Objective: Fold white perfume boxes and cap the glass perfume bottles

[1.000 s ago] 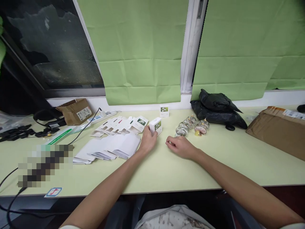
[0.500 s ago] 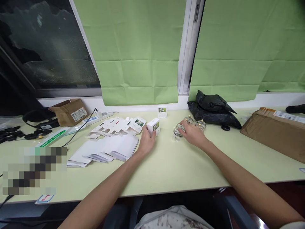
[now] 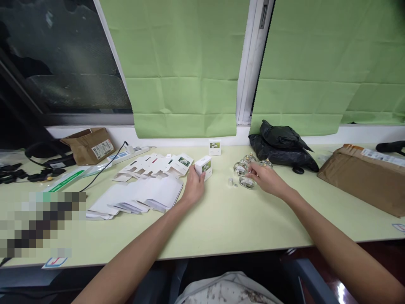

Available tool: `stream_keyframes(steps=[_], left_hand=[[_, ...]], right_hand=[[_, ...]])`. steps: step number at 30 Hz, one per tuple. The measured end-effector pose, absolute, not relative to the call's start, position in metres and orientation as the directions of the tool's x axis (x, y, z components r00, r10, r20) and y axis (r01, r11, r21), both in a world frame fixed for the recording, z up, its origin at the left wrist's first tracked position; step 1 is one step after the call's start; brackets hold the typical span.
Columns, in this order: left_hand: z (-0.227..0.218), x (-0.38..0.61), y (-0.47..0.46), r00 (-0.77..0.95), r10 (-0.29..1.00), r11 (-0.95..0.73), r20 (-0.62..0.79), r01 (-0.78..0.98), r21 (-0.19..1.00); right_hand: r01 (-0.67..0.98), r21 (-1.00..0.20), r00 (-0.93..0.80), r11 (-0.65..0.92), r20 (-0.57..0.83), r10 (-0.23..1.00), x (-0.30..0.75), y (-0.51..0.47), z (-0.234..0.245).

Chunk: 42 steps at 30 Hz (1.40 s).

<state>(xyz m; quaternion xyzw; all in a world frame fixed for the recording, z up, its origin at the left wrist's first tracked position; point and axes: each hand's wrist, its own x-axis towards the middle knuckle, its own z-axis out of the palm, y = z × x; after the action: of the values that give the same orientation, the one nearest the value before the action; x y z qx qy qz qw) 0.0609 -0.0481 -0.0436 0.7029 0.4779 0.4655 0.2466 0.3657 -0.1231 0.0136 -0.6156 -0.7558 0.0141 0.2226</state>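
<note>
My left hand (image 3: 193,188) is closed around a small white box (image 3: 205,166) with a green picture on its side, upright on or just above the table. To the right, my right hand (image 3: 268,180) pinches a small round, shiny glass bottle (image 3: 247,182), tilted low over the table. Several similar bottles with gold-coloured tops (image 3: 240,169) lie just behind it, partly hidden by my fingers. A small silvery cap (image 3: 230,181) and a tiny ring-like piece (image 3: 236,185) sit left of the held bottle.
Flattened white cartons (image 3: 142,192) lie fanned in two rows on the left. A similar white box (image 3: 214,147) stands by the wall. Black plastic bags (image 3: 281,147) and a long cardboard box (image 3: 360,177) are at right; an opened carton (image 3: 87,147) and cable (image 3: 107,169) at left.
My right hand has drawn one bottle from the cluster toward me, and the cap and ring-like piece now show clearly. My left hand still holds the white box.
</note>
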Motion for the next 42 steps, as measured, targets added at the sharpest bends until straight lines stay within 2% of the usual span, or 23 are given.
stream_keyframes(steps=[9, 16, 24, 29, 31, 34, 36, 42], left_hand=[[-0.044, 0.06, -0.048, 0.116, 0.903, -0.418, 0.414, 0.468, 0.779], [-0.047, 0.06, -0.046, 0.117, 0.898, -0.427, 0.424, 0.464, 0.776], [-0.045, 0.06, -0.047, 0.124, 0.897, -0.428, 0.424, 0.483, 0.764], [-0.044, 0.061, -0.047, 0.117, 0.894, -0.432, 0.432, 0.478, 0.765], [-0.044, 0.061, -0.047, 0.118, 0.896, -0.429, 0.428, 0.481, 0.765], [-0.043, 0.061, -0.048, 0.121, 0.899, -0.425, 0.422, 0.482, 0.766], [-0.043, 0.06, -0.049, 0.125, 0.9, -0.423, 0.417, 0.477, 0.771], [-0.043, 0.06, -0.049, 0.129, 0.901, -0.42, 0.413, 0.492, 0.762]], right_hand=[[0.95, -0.284, -0.043, 0.134, 0.306, 0.951, 0.392, -0.124, 0.014], [0.959, -0.246, -0.057, 0.142, 0.323, 0.945, 0.398, -0.12, 0.011], [0.98, -0.164, -0.051, 0.111, 0.336, 0.94, 0.401, -0.117, 0.008], [0.995, -0.097, 0.047, -0.009, 0.393, 0.918, 0.381, -0.132, 0.012], [0.995, -0.096, 0.01, 0.036, 0.435, 0.9, 0.365, -0.14, 0.009], [0.965, -0.071, -0.209, 0.251, 0.362, 0.908, 0.34, -0.146, -0.005], [0.941, -0.065, -0.293, 0.332, 0.333, 0.896, 0.329, -0.144, -0.017], [0.938, 0.005, -0.326, 0.347, 0.361, 0.874, 0.316, -0.135, -0.036]])
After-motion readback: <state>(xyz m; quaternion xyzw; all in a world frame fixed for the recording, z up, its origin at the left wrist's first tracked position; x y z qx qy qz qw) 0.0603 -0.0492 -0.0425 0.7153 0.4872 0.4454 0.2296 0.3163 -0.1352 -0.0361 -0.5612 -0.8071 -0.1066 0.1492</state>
